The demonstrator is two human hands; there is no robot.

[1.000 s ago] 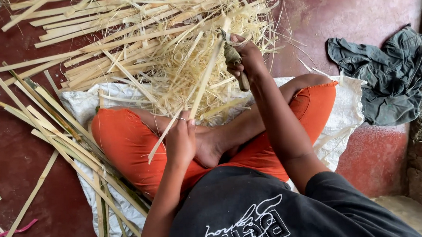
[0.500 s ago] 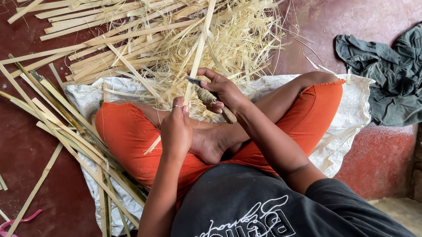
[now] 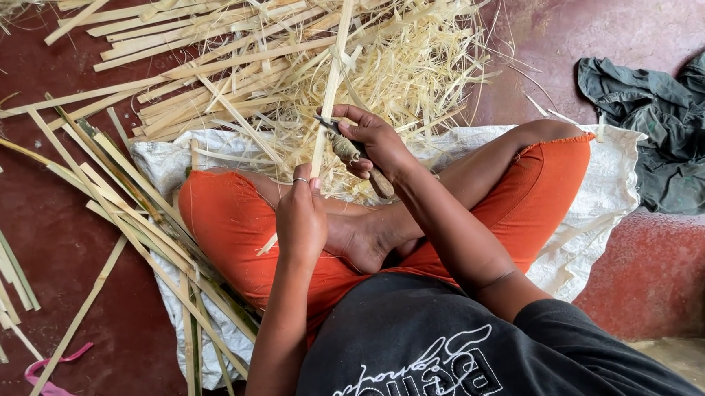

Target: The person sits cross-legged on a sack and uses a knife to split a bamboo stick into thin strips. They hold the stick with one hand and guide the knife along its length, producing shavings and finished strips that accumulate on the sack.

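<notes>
Bamboo strip split by knife at centre frame

Bamboo strip (image 3: 331, 93) ran up the centre of the frame, from the lap to the upper middle. Beneath everything lay the dark red floor (image 3: 61, 240), filling the left side and upper right. Across the top spread a pile of split strips and pale shavings (image 3: 295, 55). A white sack (image 3: 606, 207) lay under the person seated cross-legged in orange trousers (image 3: 232, 230). At the right edge sat a crumpled grey-green cloth (image 3: 675, 137). Long strips (image 3: 126, 228) fanned out at the left. The left hand (image 3: 301, 217) was closed, pinching the strip's lower end. The right hand (image 3: 374, 144) gripped a knife (image 3: 350, 151), its blade set against the strip. A pink scrap (image 3: 54, 387) lay at the lower left.
</notes>
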